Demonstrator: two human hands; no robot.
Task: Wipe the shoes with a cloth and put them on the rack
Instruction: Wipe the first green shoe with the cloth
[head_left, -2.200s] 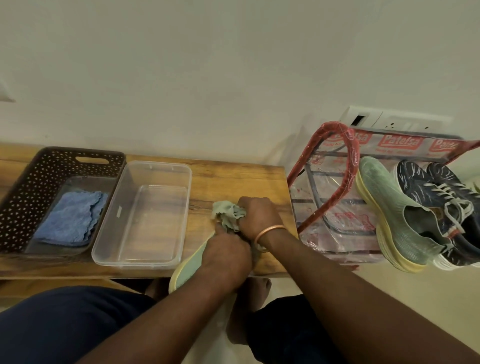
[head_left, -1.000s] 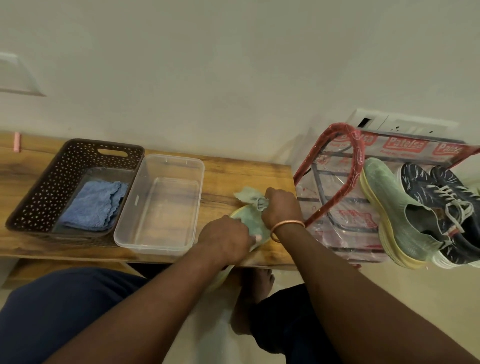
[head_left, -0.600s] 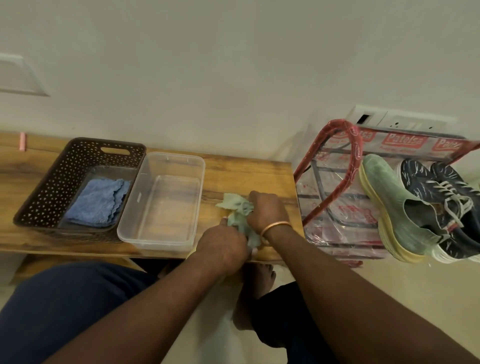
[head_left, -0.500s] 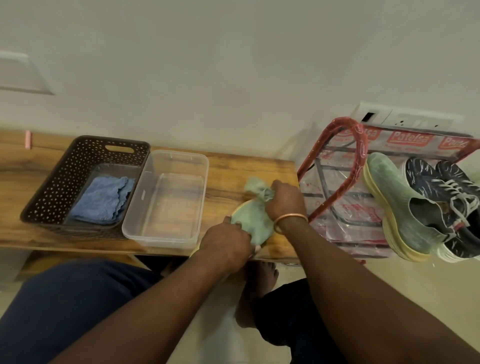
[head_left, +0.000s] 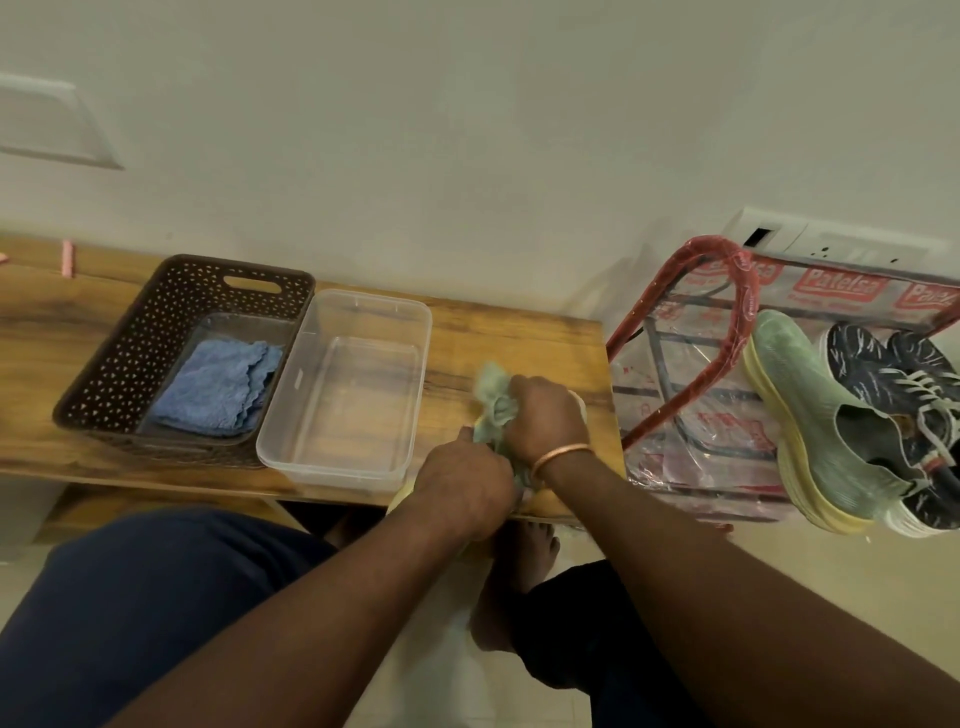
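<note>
gripping green cloth (head_left: 493, 406), right hand (head_left: 546, 422); left hand (head_left: 462, 484) holding shoe (head_left: 399, 500).

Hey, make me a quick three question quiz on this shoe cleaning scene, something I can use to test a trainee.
1. True or false: the blue cloth lies inside the brown basket.
2. Multiple choice: what does the right hand grip? A. a green cloth; B. a brush; C. nothing.
3. Fill in the blank: the red rack holds ___ shoes in view.

Key
1. True.
2. A.
3. Three: one green shoe and two dark blue sneakers.
</note>
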